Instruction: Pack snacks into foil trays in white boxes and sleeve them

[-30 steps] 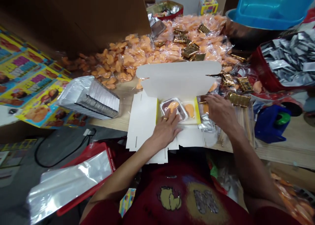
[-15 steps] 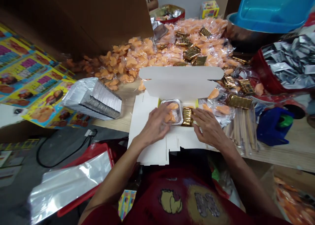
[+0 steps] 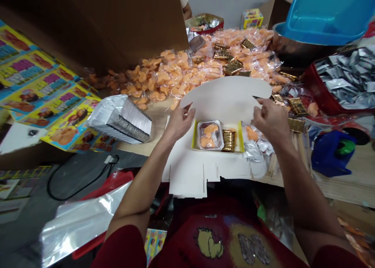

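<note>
In front of me lies a small yellow-edged carton [image 3: 194, 137] with its white lid flap [image 3: 225, 94] standing up behind it. Inside, on the left, is a foil tray [image 3: 210, 145] with orange pieces in it; a gold foil packet [image 3: 229, 140] lies to its right. My left hand [image 3: 180, 121] pinches the lid at its left corner. At the opposite corner, my right hand [image 3: 271, 117] grips the lid with curled fingers. Flat white cardboard [image 3: 187, 170] lies beneath the carton.
Orange pieces in clear wrap [image 3: 175, 72] are heaped behind. Stacked foil trays [image 3: 120, 119] stand left, near printed boxes [image 3: 52, 100]. Silver sachets [image 3: 348, 72] fill a red container at right, by a blue tape dispenser [image 3: 331, 152]. A person's arm [image 3: 186, 11] shows at the back.
Both hands have moved up and apart from the tray and gold packet to the lid's two corners. The lid now bends between them, and the carton's contents are uncovered.
</note>
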`<state>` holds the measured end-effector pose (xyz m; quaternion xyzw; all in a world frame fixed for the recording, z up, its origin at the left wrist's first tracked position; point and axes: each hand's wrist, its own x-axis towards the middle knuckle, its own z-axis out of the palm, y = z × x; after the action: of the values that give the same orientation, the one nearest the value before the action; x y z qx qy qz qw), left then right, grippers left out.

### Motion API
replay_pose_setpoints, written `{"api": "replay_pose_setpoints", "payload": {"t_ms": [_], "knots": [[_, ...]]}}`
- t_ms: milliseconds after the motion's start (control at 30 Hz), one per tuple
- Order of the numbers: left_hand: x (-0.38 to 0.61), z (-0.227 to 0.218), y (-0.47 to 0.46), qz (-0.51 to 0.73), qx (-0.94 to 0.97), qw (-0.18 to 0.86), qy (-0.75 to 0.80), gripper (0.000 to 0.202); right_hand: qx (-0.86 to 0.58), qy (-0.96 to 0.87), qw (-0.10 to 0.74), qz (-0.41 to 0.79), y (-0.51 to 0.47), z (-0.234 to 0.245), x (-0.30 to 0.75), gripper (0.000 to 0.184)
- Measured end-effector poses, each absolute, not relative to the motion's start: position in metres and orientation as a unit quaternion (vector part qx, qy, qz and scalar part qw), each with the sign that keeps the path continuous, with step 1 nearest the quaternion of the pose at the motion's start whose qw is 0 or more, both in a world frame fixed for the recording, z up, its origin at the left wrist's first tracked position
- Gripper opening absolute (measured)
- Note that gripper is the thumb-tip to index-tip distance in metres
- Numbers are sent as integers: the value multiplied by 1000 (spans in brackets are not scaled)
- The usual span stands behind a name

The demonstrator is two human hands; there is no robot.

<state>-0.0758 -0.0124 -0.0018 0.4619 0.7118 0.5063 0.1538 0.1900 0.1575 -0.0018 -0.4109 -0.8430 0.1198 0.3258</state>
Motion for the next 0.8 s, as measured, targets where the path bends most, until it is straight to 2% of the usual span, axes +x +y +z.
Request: {"api": "replay_pose_setpoints", "payload": {"t_ms": [67, 200, 300, 400, 500, 667, 733, 800], "knots": [[-66, -4, -25, 444, 516, 185, 709, 24, -395, -854, 318, 114, 142, -3, 191, 32], [-64, -13, -50, 387, 579, 199, 689, 35, -381, -869, 291, 127, 112, -20, 200, 27], [-72, -25, -65, 377, 644, 208, 633, 45, -325, -870, 322, 182, 94, -40, 211, 43], [-83, -44, -77, 360, 680, 223, 598, 61, -261, -890, 324, 188, 83, -58, 226, 57], [-94, -67, -81, 319, 730, 218, 564, 83, -197, -924, 270, 186, 85, -70, 243, 72], [-105, -96, -72, 257, 794, 152, 529, 105, -69, -945, 187, 259, 105, -91, 257, 93], [-105, -100, -68, 249, 781, 147, 553, 105, -83, -931, 200, 294, 108, -97, 254, 91], [-101, -99, -68, 276, 766, 132, 566, 92, -117, -898, 237, 351, 108, -94, 249, 78]]}}
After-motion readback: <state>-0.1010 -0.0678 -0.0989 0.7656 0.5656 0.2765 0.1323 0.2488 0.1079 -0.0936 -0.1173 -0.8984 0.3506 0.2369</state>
